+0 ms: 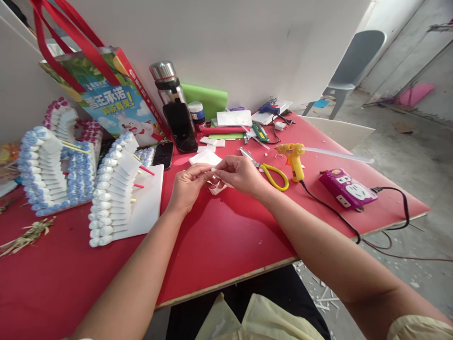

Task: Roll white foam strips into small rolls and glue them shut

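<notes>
In the head view my left hand (188, 187) and my right hand (241, 175) meet over the red table, fingertips pinched together. Between them is a small white piece (213, 171), perhaps paper or foam; the fingers hide much of it. Curled white scraps (217, 191) lie right under the fingertips. Just beyond the hands are white sheets (204, 157). Yellow-handled pliers or cutters (274, 177) rest beside my right hand. Left of my left hand, a white board (151, 200) carries a curved row of cotton-tipped sticks and white strips (109, 203).
A yellow hot glue gun (294, 160) stands at the right, its cord trailing near a purple power strip (348, 189). At the back are a steel flask (166, 82), a phone (180, 125) leaning on it, and a green utility knife (261, 132). A printed bag (116, 101) stands back left.
</notes>
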The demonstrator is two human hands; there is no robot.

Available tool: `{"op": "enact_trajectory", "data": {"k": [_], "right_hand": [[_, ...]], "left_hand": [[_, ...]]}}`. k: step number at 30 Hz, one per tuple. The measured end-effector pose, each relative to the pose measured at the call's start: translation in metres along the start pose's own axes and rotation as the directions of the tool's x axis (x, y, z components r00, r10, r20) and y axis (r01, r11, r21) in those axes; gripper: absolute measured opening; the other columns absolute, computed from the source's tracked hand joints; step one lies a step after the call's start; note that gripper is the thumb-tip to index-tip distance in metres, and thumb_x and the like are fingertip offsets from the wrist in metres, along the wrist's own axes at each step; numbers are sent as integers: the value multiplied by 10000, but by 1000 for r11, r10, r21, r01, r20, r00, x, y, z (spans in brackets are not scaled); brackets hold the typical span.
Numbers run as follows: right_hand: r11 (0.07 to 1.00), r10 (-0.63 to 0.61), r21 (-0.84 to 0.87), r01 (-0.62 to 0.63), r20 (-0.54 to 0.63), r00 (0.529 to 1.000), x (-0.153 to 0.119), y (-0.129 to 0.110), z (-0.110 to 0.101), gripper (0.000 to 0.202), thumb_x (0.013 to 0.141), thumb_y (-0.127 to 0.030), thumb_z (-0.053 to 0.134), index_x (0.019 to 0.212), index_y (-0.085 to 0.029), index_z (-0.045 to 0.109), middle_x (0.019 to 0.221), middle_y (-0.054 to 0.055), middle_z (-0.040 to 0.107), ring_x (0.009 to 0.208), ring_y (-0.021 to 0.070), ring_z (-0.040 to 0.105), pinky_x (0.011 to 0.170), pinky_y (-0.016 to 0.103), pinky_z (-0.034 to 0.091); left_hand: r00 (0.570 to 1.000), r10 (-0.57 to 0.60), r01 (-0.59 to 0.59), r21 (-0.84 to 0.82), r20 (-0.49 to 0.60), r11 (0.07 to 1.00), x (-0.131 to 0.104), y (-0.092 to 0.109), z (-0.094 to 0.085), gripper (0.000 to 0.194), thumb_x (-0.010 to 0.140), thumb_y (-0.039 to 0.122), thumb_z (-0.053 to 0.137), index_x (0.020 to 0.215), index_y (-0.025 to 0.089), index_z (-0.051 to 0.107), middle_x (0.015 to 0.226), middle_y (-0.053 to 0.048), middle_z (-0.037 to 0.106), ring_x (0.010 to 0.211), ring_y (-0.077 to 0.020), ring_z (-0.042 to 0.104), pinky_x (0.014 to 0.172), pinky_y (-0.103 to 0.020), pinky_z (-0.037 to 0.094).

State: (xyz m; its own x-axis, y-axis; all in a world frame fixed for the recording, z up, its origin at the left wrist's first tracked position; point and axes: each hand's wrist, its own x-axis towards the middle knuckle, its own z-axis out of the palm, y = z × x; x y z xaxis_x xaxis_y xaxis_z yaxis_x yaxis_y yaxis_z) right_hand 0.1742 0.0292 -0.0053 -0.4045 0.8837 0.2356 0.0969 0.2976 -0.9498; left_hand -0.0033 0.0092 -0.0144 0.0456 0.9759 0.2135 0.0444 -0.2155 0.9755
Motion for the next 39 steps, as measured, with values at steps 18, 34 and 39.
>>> {"op": "enact_trajectory", "data": {"k": [18,34,39], "right_hand": [[956,-5,-289,-52,-194,981,0,-6,8,155,850,-254,621,720,-171,600,656,20,680,546,121,591,535,226,391],[946,-94,-313,87,-5,996,-4,-13,-1,134,893,-220,589,801,-161,667,699,21,717,581,125,621,589,238,406],[930,-38,-368,0,-95,995,-2,-11,5,130,860,-174,587,745,-159,646,682,23,710,596,133,633,590,238,415]], "left_hand": [[987,82,-61,146,-139,987,-5,5,9,213,785,358,769,895,177,753,768,-22,716,573,-122,620,571,-243,537],[981,91,-62,167,-174,984,-3,5,4,167,705,300,837,772,170,757,636,-2,666,517,-139,631,533,-260,545],[955,260,-187,385,-146,904,-13,5,13,148,826,310,730,830,166,761,745,-26,698,566,-133,649,584,-259,539]]}}
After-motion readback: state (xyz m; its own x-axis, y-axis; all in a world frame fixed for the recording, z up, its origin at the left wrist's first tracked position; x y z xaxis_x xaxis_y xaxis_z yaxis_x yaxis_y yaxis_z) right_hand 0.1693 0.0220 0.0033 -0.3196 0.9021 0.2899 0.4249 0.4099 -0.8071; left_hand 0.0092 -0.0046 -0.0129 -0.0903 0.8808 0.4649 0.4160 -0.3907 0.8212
